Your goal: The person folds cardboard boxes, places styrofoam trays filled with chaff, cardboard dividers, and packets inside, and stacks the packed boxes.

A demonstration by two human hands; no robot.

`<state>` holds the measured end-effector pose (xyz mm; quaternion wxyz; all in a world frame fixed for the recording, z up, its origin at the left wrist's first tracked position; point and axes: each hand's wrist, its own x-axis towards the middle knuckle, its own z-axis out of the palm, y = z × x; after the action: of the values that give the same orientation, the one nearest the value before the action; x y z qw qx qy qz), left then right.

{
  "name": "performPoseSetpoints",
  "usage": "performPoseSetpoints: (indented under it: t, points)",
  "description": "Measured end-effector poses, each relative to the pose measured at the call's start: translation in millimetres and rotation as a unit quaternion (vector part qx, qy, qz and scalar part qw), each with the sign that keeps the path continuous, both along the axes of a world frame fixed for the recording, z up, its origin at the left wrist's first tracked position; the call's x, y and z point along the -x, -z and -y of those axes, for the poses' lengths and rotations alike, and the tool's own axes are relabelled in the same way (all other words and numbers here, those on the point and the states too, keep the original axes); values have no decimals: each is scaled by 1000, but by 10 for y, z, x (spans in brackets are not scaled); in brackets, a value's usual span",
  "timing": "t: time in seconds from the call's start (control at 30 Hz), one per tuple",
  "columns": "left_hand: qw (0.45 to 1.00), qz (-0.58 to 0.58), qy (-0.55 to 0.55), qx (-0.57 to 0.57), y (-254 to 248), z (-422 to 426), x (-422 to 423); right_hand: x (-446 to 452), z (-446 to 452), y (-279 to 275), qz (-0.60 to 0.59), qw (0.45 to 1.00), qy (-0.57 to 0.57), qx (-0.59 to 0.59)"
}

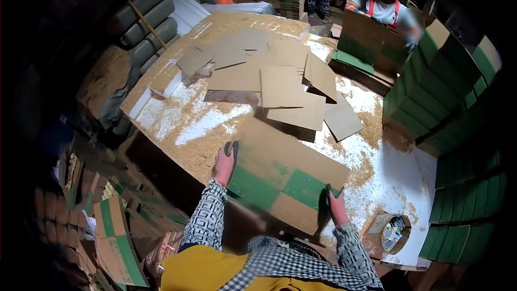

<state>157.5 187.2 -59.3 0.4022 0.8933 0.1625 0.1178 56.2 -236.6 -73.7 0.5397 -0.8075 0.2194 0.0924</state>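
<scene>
A large brown cardboard piece with green printed patches lies at the near edge of the white table, held between my two gloved hands. My left hand grips its left edge, with the dark fingertips on top. At its right edge, my right hand has its fingers wrapped round the board. Beyond it lies a loose pile of plain cardboard sheets, overlapping at different angles. The white tabletop is strewn with sawdust-like crumbs.
Green cardboard boxes are stacked along the right. An open round-mouthed box with small packets stands at the near right. Across the table, a person handles a green-and-brown box. Grey sacks and leaning cardboard are at left.
</scene>
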Motion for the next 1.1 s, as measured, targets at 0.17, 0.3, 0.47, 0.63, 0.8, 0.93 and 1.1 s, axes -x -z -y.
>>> performPoseSetpoints:
  t: [0.17,0.3,0.47,0.63,0.8,0.93,1.1]
  points:
    - [883,210,137,397,-1473,56,246,38,240,-1256,244,886,192,-345]
    - [916,116,186,337,-1790,198,137,-416,-57,-1918,355,868,234,-257]
    - [833,242,139,477,-1462,-286,-178,147,-539,-1872,456,828,111,-306]
    - [834,-5,398,383,-2043,86,337,-247,-495,-1834,433,862,140,-225]
    - [640,100,761,32,-1982,526,637,-314,-999,-1926,376,829,-120,396]
    - [796,-84,503,327,-2011,-169,165,-336,-1261,-2458,299,935,-37,-185]
    - [811,-180,392,394,-1686,-538,-29,250,-1415,-2542,177,841,-460,224]
